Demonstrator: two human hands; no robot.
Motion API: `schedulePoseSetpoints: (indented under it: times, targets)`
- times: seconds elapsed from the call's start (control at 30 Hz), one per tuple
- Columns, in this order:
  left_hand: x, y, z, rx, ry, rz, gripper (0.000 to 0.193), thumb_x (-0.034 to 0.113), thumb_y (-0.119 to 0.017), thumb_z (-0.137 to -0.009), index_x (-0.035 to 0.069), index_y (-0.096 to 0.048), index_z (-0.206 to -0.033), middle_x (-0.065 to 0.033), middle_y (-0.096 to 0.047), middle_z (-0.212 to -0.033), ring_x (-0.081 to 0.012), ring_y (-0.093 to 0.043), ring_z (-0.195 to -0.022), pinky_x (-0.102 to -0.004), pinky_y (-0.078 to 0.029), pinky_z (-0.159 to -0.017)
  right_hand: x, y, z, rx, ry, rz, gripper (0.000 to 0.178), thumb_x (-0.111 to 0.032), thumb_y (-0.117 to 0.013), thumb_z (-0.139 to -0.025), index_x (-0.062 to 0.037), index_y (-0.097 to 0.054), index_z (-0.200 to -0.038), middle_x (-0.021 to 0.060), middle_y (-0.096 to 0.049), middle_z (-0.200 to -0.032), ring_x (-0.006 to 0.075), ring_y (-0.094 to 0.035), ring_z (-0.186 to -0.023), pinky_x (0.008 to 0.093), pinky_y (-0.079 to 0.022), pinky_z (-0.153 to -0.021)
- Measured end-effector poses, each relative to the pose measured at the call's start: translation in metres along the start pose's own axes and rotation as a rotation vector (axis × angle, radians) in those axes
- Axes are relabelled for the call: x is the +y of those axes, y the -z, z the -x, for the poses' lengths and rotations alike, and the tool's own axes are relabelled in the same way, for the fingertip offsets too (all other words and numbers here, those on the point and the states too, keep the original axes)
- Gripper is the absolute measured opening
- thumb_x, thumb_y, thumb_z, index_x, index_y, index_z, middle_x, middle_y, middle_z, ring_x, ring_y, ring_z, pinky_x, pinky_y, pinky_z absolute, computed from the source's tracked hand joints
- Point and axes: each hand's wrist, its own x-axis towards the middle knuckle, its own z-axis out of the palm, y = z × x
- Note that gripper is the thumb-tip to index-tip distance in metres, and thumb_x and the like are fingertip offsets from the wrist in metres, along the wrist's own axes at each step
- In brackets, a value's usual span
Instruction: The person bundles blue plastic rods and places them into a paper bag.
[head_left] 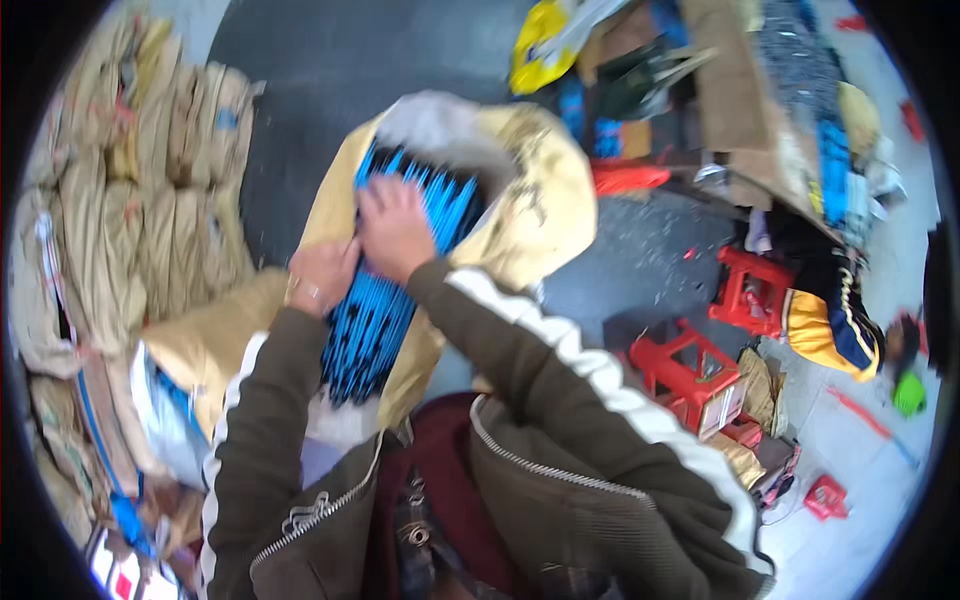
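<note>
A bundle of long thin blue rods (372,322) pokes out of a tan woven sack (545,200) lying open in front of me. My right hand (396,230) lies flat over the top of the rods, fingers spread and pressing on them. My left hand (322,275) grips the left side of the bundle next to the sack's edge, with a ring on one finger. Both arms wear dark brown sleeves with a white stripe. The lower ends of the rods reach down toward my chest.
Stacked tan sacks (130,200) fill the left side. Red plastic stools (690,370) stand on the right near a yellow and dark blue jacket (830,320). A cluttered cardboard-covered table (760,90) sits at the upper right. Dark floor (330,60) lies behind the sack.
</note>
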Motion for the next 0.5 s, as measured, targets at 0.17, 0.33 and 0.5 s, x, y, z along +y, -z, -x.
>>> schedulePoseSetpoints:
  times: [0.17,0.33,0.5]
  targets:
    - [0.007,-0.006,-0.027,0.334,0.064,0.075,0.032,0.035,-0.045,-0.083,0.008,-0.057,-0.069,-0.0146,-0.06,-0.072,-0.0348,-0.057,-0.069,-0.0441,-0.044,-0.061,0.028,0.126,-0.012,0.304,-0.034,0.063,0.056,-0.014,-0.063,-0.067,0.0029,-0.04,-0.114,0.0211,-0.041,-0.119,0.0378,-0.036,-0.113,0.0473,-0.027,-0.097]
    - [0.023,0.018,-0.013,0.35,0.233,0.058,0.026,0.033,-0.052,-0.08,0.008,-0.053,-0.074,-0.0135,-0.058,-0.078,-0.0343,-0.056,-0.073,-0.0437,-0.044,-0.062,0.064,0.13,0.027,0.123,-0.784,0.023,0.061,-0.019,-0.065,-0.064,0.009,-0.034,-0.109,0.0301,-0.043,-0.113,0.0407,-0.041,-0.111,0.0466,-0.033,-0.093]
    - [0.041,0.022,0.01,0.624,0.311,-0.039,0.023,0.031,-0.056,-0.078,0.008,-0.05,-0.08,-0.0133,-0.052,-0.082,-0.0338,-0.055,-0.075,-0.0444,-0.044,-0.062,0.094,0.125,0.028,-0.405,-0.79,-0.143,0.054,-0.02,-0.057,-0.068,0.0127,-0.038,-0.105,0.0319,-0.053,-0.098,0.0415,-0.055,-0.093,0.0422,-0.045,-0.08]
